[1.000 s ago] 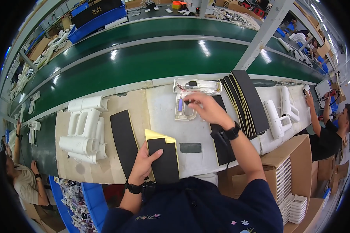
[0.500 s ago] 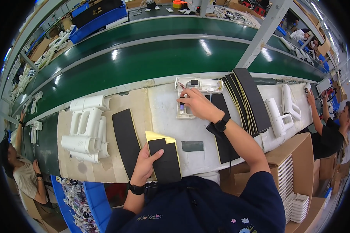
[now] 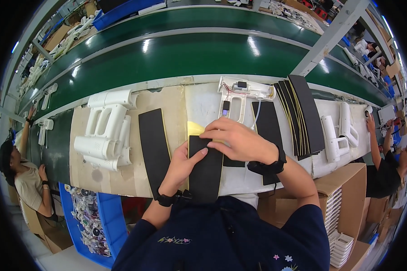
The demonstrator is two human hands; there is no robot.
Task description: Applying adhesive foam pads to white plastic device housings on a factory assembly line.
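Note:
My left hand (image 3: 180, 168) holds a black foam sheet (image 3: 204, 180) upright near my body, its thumb lying across the front. Yellow backing paper (image 3: 194, 128) shows at the sheet's upper edge. My right hand (image 3: 242, 142) is closed, thumb and fingers pinching at the top right of that sheet; whether a small piece is between the fingertips is hidden. Just beyond lies an open white gun-shaped housing (image 3: 234, 93) with a motor, wires and a small black patch (image 3: 226, 105) in its handle.
Single foam strips lie left (image 3: 153, 140) and right (image 3: 267, 135); a foam stack (image 3: 298, 117) stands farther right. White housings sit left (image 3: 106, 131) and right (image 3: 332, 140). A green conveyor (image 3: 181, 56) runs behind. A cardboard box (image 3: 357, 194) and blue bin (image 3: 111, 221) stand below.
My right hand has left the open housing and come down to the foam sheet's top edge. The black patch in the handle now shows. The view has shifted slightly.

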